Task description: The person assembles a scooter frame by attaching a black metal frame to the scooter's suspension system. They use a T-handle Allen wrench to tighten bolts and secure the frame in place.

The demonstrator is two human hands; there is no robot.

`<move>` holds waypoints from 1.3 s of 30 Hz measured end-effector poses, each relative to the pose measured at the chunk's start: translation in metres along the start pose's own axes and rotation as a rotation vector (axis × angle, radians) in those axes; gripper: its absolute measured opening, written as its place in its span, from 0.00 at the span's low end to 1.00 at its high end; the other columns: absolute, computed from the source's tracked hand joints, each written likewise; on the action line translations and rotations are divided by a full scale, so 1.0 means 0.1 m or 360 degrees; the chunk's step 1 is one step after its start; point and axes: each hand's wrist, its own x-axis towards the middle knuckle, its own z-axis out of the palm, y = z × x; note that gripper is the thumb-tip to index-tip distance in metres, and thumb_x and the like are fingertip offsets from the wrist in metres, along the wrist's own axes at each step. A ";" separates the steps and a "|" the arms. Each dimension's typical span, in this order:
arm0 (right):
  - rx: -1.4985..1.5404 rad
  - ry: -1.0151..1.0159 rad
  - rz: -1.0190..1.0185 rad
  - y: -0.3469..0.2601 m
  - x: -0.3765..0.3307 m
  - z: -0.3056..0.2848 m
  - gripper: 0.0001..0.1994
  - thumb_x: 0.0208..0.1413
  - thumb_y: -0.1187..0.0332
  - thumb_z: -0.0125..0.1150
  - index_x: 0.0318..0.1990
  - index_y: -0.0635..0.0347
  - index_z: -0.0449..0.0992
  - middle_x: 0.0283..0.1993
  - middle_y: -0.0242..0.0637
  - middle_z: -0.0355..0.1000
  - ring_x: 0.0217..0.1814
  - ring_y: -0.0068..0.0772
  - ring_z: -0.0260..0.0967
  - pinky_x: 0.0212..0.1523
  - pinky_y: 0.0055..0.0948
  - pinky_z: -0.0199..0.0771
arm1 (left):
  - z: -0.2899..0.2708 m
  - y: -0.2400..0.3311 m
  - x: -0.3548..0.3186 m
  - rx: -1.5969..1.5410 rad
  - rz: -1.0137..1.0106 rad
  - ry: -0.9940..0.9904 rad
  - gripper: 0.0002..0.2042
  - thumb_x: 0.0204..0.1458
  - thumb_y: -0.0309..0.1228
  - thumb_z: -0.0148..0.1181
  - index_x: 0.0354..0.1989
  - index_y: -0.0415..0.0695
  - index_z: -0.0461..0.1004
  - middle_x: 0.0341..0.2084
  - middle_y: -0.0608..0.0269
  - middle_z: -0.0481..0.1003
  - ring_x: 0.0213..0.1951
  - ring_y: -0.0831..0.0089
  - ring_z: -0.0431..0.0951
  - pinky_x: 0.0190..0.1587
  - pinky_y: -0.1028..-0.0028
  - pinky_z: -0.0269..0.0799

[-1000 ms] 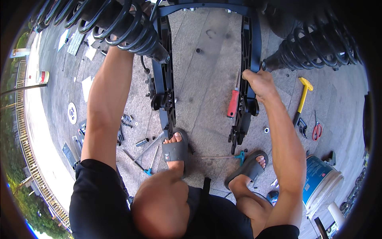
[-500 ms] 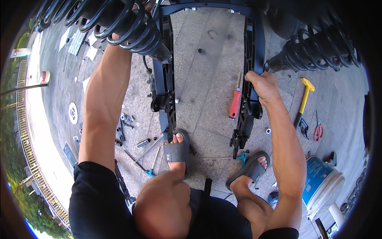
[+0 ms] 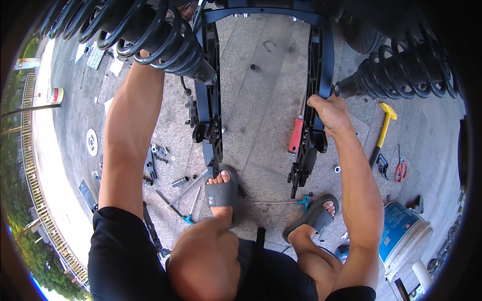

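A black metal frame (image 3: 261,10) with two long, slotted side rails reaches toward my feet. My right hand (image 3: 330,114) is closed around its right rail (image 3: 315,65), just below the end of a black coil-spring shock absorber (image 3: 401,70). My left arm runs up behind another coil-spring shock absorber (image 3: 160,42). A small part of my left hand (image 3: 188,11) shows beyond the coils, near the top of the left rail (image 3: 213,65); its fingers are mostly hidden. Beside the right rail, near my right hand, is a red-handled screwdriver (image 3: 295,136).
Right of my forearm lie a yellow hammer (image 3: 384,131), red-handled scissors (image 3: 400,170) and a blue-and-white bucket (image 3: 404,236). T-handle wrenches (image 3: 303,202), a socket (image 3: 180,181) and several small fasteners (image 3: 159,150) lie on the paving around my sandalled feet. A white disc (image 3: 92,142) lies left.
The frame's lower rail ends have shifted slightly in the view, the right one leftward. Both shock absorbers sit a little lower in the picture. My right hand keeps its grip on the rail.
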 end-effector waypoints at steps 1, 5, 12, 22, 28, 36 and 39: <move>-0.0028 -0.0002 0.0006 0.00 0.00 -0.01 0.12 0.43 0.67 0.63 0.23 0.72 0.76 0.23 0.33 0.69 0.24 0.23 0.66 0.24 0.30 0.67 | 0.01 0.02 0.00 0.0003 0.0005 -0.0001 0.18 0.58 0.37 0.54 0.52 0.39 0.68 0.46 0.53 0.73 0.45 0.62 0.76 0.54 0.62 0.70; -0.0088 -0.0078 0.0065 -0.01 0.02 -0.05 0.13 0.44 0.66 0.63 0.24 0.72 0.76 0.24 0.34 0.70 0.26 0.23 0.67 0.27 0.30 0.68 | 0.06 0.08 -0.25 0.0055 0.0071 -0.0011 0.18 0.58 0.38 0.54 0.52 0.39 0.67 0.46 0.54 0.73 0.46 0.63 0.76 0.55 0.62 0.70; -0.0398 -0.0140 -0.0021 -0.03 0.04 -0.05 0.17 0.43 0.69 0.64 0.39 0.70 0.73 0.32 0.38 0.72 0.32 0.26 0.69 0.34 0.30 0.71 | -0.25 -0.68 -2.07 0.0066 0.0089 0.0493 0.21 0.62 0.36 0.51 0.55 0.31 0.64 0.52 0.50 0.70 0.54 0.63 0.72 0.59 0.65 0.67; -0.0345 -0.0096 -0.0269 -0.01 -0.02 0.07 0.22 0.40 0.67 0.67 0.42 0.73 0.74 0.36 0.48 0.76 0.39 0.37 0.75 0.41 0.33 0.73 | -0.32 -0.97 -2.93 0.0247 -0.0382 -0.0238 0.38 0.50 0.42 0.60 0.66 0.33 0.53 0.54 0.52 0.68 0.54 0.65 0.70 0.57 0.68 0.65; -0.0408 -0.0163 -0.0068 -0.09 0.05 -0.10 0.22 0.45 0.58 0.70 0.40 0.68 0.77 0.36 0.38 0.75 0.37 0.28 0.72 0.41 0.30 0.72 | -0.25 -1.00 -2.91 0.0095 -0.0512 -0.0391 0.36 0.47 0.39 0.62 0.63 0.35 0.57 0.45 0.55 0.73 0.44 0.67 0.76 0.52 0.68 0.72; 0.0176 -0.0203 -0.0200 0.41 0.12 -0.38 0.33 0.59 0.42 0.51 0.56 0.66 0.68 0.50 0.41 0.72 0.51 0.31 0.70 0.50 0.33 0.71 | -0.27 -1.09 -2.93 -0.0039 -0.0438 -0.0330 0.26 0.51 0.35 0.55 0.58 0.35 0.63 0.42 0.56 0.75 0.42 0.69 0.77 0.45 0.70 0.75; -0.0516 -0.0074 0.0004 0.74 0.00 -0.77 0.24 0.60 0.50 0.51 0.51 0.63 0.73 0.43 0.47 0.76 0.46 0.37 0.75 0.46 0.36 0.73 | -0.29 -1.12 -2.95 -0.0046 -0.0436 -0.0029 0.27 0.51 0.32 0.56 0.59 0.36 0.61 0.43 0.56 0.74 0.42 0.68 0.77 0.46 0.67 0.76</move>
